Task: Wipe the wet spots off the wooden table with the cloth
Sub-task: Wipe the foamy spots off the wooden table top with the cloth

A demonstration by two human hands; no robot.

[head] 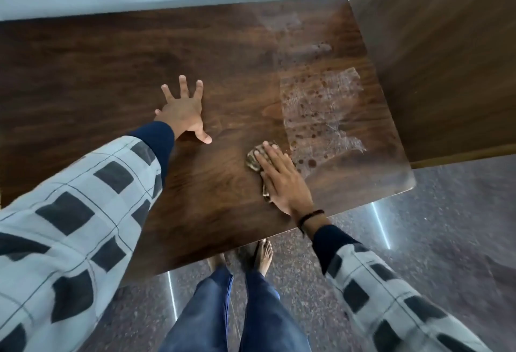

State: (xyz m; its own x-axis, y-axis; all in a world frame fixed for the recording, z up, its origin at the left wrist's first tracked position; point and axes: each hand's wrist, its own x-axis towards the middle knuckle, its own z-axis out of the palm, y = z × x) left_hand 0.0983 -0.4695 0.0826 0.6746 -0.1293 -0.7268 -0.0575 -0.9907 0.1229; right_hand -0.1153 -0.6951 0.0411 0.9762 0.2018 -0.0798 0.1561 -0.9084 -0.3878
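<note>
Right of centre in the frame, the right hand (280,181) lies flat, palm down, on the cloth (255,160), its fingers (269,153) stretched out straight and close together, pressing the cloth to the wooden table (111,72) rather than gripping it; a dark band circles the wrist. Only a crumpled, patterned edge of the cloth shows, up and to the left of the fingers and along the hand's left side. Just beside the fingertips, toward the upper right of the frame, spreads the wet patch (318,111), a pale smeared sheen dotted with dark round drops, with fainter streaks reaching toward the table's far right corner, though the blur there makes their edge hard to trace. Left of centre, the left hand (184,111) rests on bare wood with its fingers splayed wide, holding nothing. Both sleeves are checked over dark cuffs. Below the table's near edge, jeans and bare feet (264,256) stand on a speckled floor (446,226).
</note>
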